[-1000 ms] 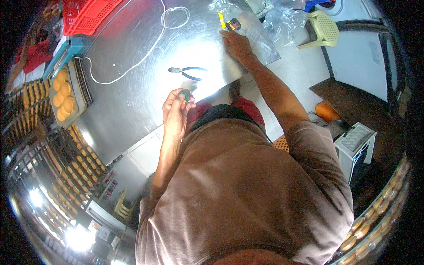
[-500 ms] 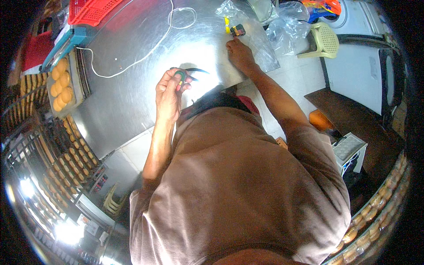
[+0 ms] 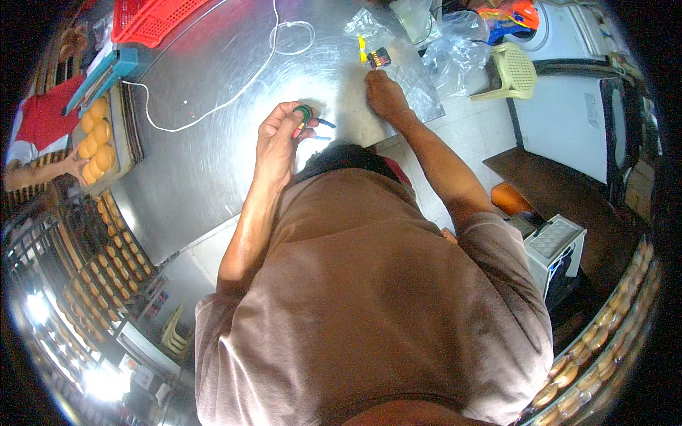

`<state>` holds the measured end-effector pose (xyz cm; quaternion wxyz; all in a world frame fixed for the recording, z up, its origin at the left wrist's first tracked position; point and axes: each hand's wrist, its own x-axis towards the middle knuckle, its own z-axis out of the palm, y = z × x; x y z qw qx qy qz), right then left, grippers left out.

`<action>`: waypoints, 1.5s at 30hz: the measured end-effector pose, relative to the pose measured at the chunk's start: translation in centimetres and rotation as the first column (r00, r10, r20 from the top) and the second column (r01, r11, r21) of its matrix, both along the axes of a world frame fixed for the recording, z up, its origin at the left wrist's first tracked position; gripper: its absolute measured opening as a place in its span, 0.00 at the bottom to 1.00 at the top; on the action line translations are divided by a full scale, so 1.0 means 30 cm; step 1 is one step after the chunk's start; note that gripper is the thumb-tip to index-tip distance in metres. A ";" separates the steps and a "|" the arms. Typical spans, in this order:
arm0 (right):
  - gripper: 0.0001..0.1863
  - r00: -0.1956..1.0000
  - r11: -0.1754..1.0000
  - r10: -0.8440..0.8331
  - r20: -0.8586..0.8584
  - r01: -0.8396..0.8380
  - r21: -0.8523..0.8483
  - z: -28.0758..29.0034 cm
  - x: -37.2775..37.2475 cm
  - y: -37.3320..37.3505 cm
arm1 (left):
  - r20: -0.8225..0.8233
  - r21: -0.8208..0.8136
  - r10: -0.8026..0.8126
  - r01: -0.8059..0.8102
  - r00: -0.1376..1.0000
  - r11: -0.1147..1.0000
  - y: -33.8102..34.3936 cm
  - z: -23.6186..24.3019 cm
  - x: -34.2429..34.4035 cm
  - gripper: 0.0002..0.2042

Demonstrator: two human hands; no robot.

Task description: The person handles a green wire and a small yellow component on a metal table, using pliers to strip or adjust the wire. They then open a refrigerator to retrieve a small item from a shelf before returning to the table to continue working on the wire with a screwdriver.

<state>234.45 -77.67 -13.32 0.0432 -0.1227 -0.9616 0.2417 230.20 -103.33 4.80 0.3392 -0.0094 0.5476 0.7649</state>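
Observation:
My left hand (image 3: 277,138) is closed, with thumb and fingers pinching a small green ring-shaped thing (image 3: 304,112) above the bright metal table (image 3: 220,153). A bit of red and yellow shows at the thumb, and dark narrow strips stick out to the right; I cannot tell what they belong to. At the table's far right, my right hand (image 3: 387,94) has its fingers curled in. Its fingertips are right by a small black-and-yellow ribbed thing (image 3: 379,57), and whatever they pinch is hidden. A yellow strip (image 3: 362,50) lies beside that thing.
A white cord (image 3: 213,108) loops across the table. Another person's hand (image 3: 71,167) touches a tray of buns at the left. A red basket (image 3: 153,18) and teal box (image 3: 106,74) sit far left. Clear plastic bags (image 3: 458,53) and a cream stool (image 3: 515,71) are far right.
My left hand has shifted slightly right, turning the green ring more into view. My right hand stays by the black-and-yellow thing. Another person's hand has come in at the bun tray.

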 end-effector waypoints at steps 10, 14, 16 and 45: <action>0.09 0.960 0.979 0.154 0.234 -0.181 0.097 0.075 -0.030 -0.010 | -0.039 -0.026 0.022 -0.023 0.999 0.999 -0.015 0.013 -0.011 0.08; 0.07 0.986 0.956 0.133 0.098 -0.154 0.251 0.079 -0.022 -0.048 | -0.017 -0.058 0.117 -0.118 0.993 0.991 0.003 0.044 -0.014 0.08; 0.04 0.994 0.988 0.032 0.102 -0.047 0.145 0.077 -0.031 -0.041 | -0.057 -0.060 0.077 -0.080 0.995 0.995 0.017 0.046 -0.031 0.08; 0.04 0.737 0.857 -0.176 -0.653 -0.212 -0.469 0.955 -0.097 -0.216 | -0.564 -0.033 0.009 -0.034 0.826 0.999 0.207 0.361 -0.161 0.07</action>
